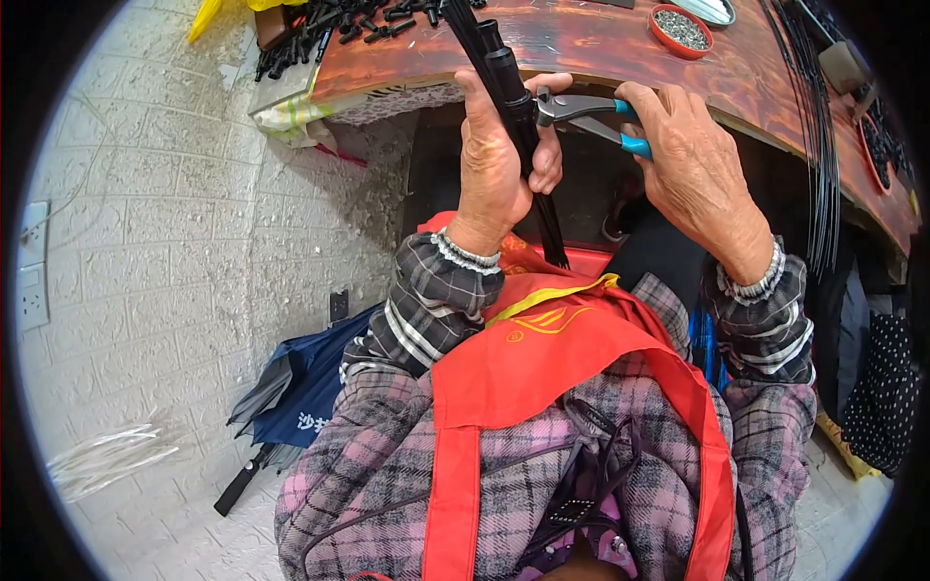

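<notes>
My left hand (pixel 501 160) is wrapped round a bundle of thin black rods or cable ties (pixel 470 39) together with a black stepped tubular fitting (pixel 504 70). The bundle runs past my palm, and its lower ends (pixel 552 237) hang over my lap. In my right hand (pixel 693 160) is a pair of end-cutting pliers (pixel 581 109) with teal grips. The handles are spread, and the pliers' head is at the collar of the black fitting, close to my left fingers. Whether the jaws bite on anything is too small to tell.
Ahead is a reddish wooden table (pixel 417 60) with black fittings (pixel 334 24) heaped at its left. An orange bowl (pixel 681 32) holds small grey pieces. Long black strands (pixel 819 126) hang over the right edge. A folded blue umbrella (pixel 315 373) leans by the white wall (pixel 165 281).
</notes>
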